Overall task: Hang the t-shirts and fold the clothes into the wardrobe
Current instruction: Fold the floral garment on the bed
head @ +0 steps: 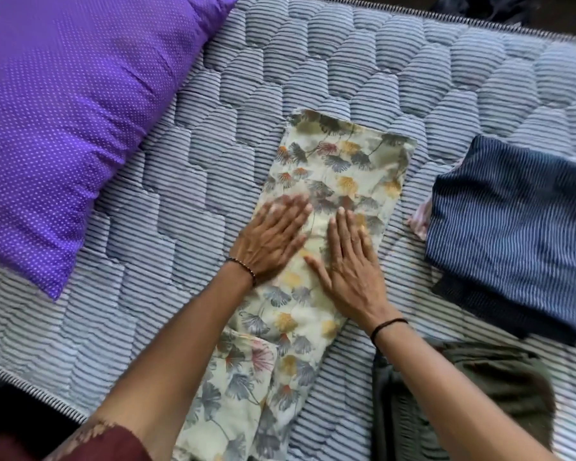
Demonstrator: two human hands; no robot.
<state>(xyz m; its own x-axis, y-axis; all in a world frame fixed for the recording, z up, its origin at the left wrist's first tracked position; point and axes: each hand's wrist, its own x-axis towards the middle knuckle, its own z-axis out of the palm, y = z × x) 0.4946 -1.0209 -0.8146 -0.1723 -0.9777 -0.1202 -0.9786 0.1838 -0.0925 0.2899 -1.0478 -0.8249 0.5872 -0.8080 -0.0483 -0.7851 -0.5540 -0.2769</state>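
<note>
Striped quilt [213, 94] covers the bed and fills most of the view, w/ a floral cloth [340, 161] lying mid-frame, folded into a long narrow strip from the near edge up toward centre. Both hands lie flat on its middle, palms down, fingers straight, gripping nothing: left hand [273, 237] on the strip's left side, right hand [350, 267] just beside it, thumb spread. Beaded bracelet [243, 267] on L wrist, black band [388, 326] on R wrist. Right of the strip, apart from it, sits a folded blue pile [512, 227] w/ a pink bit [421, 217] poking out its left side. Olive garment [499, 377] lies near-right by the R forearm. Purple pillow [64, 111] at far left
</note>
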